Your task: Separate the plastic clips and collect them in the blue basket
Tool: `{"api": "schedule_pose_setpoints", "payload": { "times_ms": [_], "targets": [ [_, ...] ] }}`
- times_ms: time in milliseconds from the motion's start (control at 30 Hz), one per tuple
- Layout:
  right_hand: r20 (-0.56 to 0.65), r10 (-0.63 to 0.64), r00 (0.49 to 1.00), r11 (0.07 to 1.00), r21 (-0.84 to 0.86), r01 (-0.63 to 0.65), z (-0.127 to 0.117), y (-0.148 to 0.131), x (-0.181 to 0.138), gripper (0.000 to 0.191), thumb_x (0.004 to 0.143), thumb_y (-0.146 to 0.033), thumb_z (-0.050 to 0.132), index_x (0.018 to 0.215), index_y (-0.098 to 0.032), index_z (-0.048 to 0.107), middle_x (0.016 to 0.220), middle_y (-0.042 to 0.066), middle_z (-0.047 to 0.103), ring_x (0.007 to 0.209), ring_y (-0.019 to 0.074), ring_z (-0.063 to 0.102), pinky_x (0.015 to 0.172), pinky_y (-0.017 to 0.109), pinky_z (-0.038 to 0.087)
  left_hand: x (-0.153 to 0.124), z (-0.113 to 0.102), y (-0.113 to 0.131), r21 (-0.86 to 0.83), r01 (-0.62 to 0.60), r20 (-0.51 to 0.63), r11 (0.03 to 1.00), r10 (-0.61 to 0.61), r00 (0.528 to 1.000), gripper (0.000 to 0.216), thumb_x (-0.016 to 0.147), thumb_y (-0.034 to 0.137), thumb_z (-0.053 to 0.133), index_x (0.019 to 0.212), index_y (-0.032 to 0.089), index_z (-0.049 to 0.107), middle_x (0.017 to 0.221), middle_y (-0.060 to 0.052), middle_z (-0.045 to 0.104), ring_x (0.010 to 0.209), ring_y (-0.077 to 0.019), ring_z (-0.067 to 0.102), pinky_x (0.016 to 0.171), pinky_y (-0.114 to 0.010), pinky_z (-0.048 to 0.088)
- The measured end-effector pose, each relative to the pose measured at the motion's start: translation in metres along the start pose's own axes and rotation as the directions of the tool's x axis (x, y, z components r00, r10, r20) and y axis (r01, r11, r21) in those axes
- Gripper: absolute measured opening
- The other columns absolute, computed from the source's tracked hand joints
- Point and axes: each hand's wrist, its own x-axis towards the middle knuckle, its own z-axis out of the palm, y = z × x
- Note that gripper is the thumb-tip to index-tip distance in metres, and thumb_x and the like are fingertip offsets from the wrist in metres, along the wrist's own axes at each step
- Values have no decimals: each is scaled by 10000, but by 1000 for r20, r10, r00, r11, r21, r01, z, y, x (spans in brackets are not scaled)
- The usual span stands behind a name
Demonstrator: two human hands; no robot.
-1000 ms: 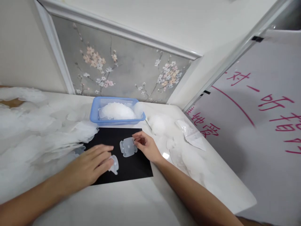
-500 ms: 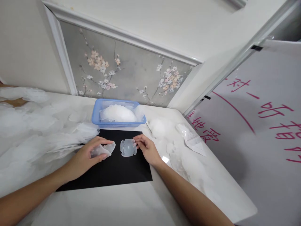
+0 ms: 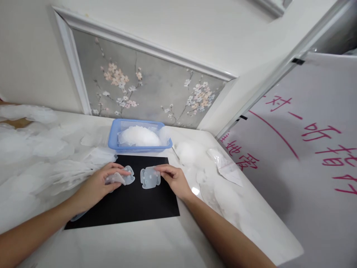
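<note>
Over the right part of a black sheet [image 3: 122, 203], my right hand [image 3: 174, 179] pinches the right edge of a translucent, rounded plastic piece [image 3: 150, 178] with notched sides. My left hand [image 3: 104, 181] is curled around several similar thin translucent pieces [image 3: 128, 175], one of which shows its notched edge past the fingertips. A narrow gap of black sheet separates what the two hands hold. Another clear piece [image 3: 78, 216] lies at the sheet's lower left, partly hidden by my left forearm.
Behind the sheet stands a blue basket [image 3: 111, 139] holding a white, translucent heap [image 3: 139, 136]. Loose translucent pieces [image 3: 36, 145] cover the table's left side. More white material [image 3: 189, 153] and a clear bag [image 3: 224, 167] lie right. A whiteboard [image 3: 279, 167] with red writing borders the table.
The piece in my right hand has shifted slightly left and down. In my left hand the pieces have turned, and one now shows flatter beyond the fingers. A clear piece now shows by the left forearm.
</note>
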Motion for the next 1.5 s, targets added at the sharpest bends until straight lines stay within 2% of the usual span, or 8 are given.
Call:
{"api": "schedule_pose_setpoints", "payload": {
  "times_ms": [400, 600, 833, 967, 1033, 1133, 1267, 1500],
  "targets": [
    [-144, -132, 981, 983, -147, 111, -16, -18, 4, 98, 841, -315, 660, 785, -235, 665, 1069, 67, 717, 1009, 241, 659, 910, 413, 512, -3, 0, 3, -209, 119, -29, 971, -128, 991, 380, 730, 511, 737, 1042, 294, 721, 1380, -32, 618, 1131, -283, 635, 872, -347, 545],
    [-425, 33, 905, 997, -55, -62, -59, -11, 12, 220, 863, -436, 587, 890, -221, 549, 629, -26, 597, 575, 155, 557, 593, 307, 493, -3, 3, 3, -270, 146, -15, 952, -156, 988, 311, 742, 414, 731, 1016, 271, 704, 1233, -16, 706, 1012, -251, 671, 821, -352, 528],
    [-599, -113, 792, 923, -359, -140, -87, 7, 21, 279, 780, -358, 602, 1000, -191, 568, 1113, 162, 634, 1120, 319, 568, 993, 577, 417, -6, 5, 15, -469, 187, 66, 863, -177, 982, 280, 697, 408, 780, 885, 240, 660, 1078, -25, 726, 939, -239, 651, 762, -335, 478],
    [-382, -209, 900, 882, -471, 5, -49, -13, 12, 265, 840, -331, 559, 1071, -203, 579, 1183, 154, 611, 1142, 301, 563, 1019, 553, 413, -7, 6, 17, -589, 224, 124, 777, -187, 975, 286, 664, 381, 813, 826, 229, 634, 1034, -21, 708, 824, -193, 622, 696, -297, 433],
    [-135, -87, 987, 959, -279, 47, -14, -24, 5, 221, 879, -340, 552, 1070, -229, 566, 1098, 111, 659, 965, 241, 642, 930, 481, 493, -8, 6, 16, -601, 233, 153, 764, -176, 972, 284, 662, 378, 818, 802, 221, 626, 1026, -24, 700, 776, -174, 599, 670, -285, 409],
    [154, 95, 983, 989, 97, -111, 37, -29, 0, 389, 796, -320, 681, 1133, -261, 496, 1165, 84, 668, 930, 206, 667, 834, 396, 539, -8, 8, 14, -586, 221, 221, 779, -108, 969, 263, 683, 385, 811, 799, 222, 640, 1026, -20, 693, 777, -165, 594, 666, -273, 398],
    [150, 198, 969, 942, 244, -230, 61, -17, 7, 332, 724, -261, 710, 1012, -238, 545, 884, 6, 706, 735, 172, 643, 699, 329, 510, -8, 10, 13, -595, 196, 192, 779, -100, 976, 278, 768, 461, 743, 891, 225, 665, 1143, -49, 678, 936, -211, 627, 762, -299, 450],
    [132, 195, 972, 959, 182, -217, 33, -4, 17, 314, 761, -251, 672, 1057, -240, 565, 890, -2, 689, 812, 181, 645, 761, 337, 493, -5, 5, 12, -717, 328, 223, 615, -242, 944, 450, 806, 309, 672, 1241, 272, 562, 1193, -51, 678, 1133, -246, 632, 929, -347, 478]
  ]
}}
